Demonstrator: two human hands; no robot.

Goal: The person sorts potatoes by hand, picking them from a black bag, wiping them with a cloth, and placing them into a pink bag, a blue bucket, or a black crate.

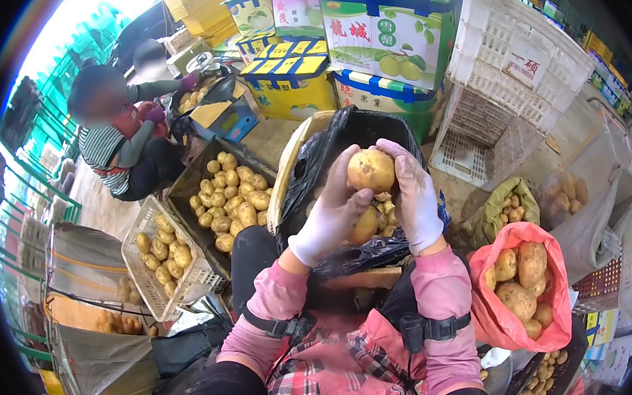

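Observation:
A large yellow potato with dark specks is cupped between my two gloved hands, above a box lined with a black plastic bag. My left hand wraps its left side, the thumb below it. On the other side, my right hand presses against it with fingers stretched up along the skin. Just beneath, a second big potato shows partly behind my left hand. Smaller yellowish pieces lie in the bag between my wrists. Both gloves are whitish and soiled at the fingers.
Left of me stand a dark crate of potatoes and a white crate of potatoes. A red bag of large potatoes is at my right, near a green bag. Fruit cartons are stacked ahead. Another person crouches at left.

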